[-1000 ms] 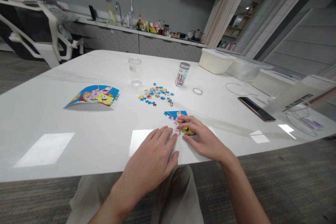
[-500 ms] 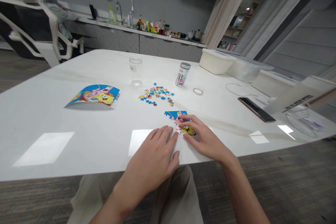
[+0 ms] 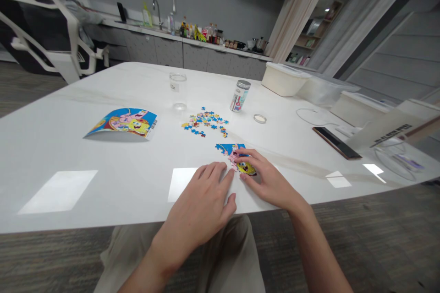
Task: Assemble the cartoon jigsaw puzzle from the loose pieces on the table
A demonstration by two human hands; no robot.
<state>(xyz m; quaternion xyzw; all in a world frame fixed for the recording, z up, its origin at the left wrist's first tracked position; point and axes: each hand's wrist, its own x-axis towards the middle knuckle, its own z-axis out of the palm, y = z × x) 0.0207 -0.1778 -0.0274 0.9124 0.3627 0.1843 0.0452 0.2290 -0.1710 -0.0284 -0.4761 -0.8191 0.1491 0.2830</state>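
Observation:
A partly joined jigsaw puzzle (image 3: 227, 148) with blue, pink and yellow printing lies near the table's front edge. My left hand (image 3: 201, 201) is open just left of it, palm down, its index fingertip touching the lower pink edge. My right hand (image 3: 266, 178) arches over the right side, fingers apart, fingertips on the joined pieces and partly hiding them. Beyond the hands, loose puzzle pieces (image 3: 206, 120) are scattered in a pile. A curved picture sheet (image 3: 129, 123) with similar cartoon figures lies on the left.
Behind the pile stand a clear plastic jar (image 3: 178, 94) and a printed canister (image 3: 239, 96). A round lid (image 3: 260, 118) lies beside the canister. A phone (image 3: 336, 143), cables and storage boxes (image 3: 284, 80) occupy the right side. A person sits in the chair at far left.
My left index fingertip has shifted slightly up and right against the puzzle's lower edge. My right hand keeps nearly the same place. The view has tilted slightly.

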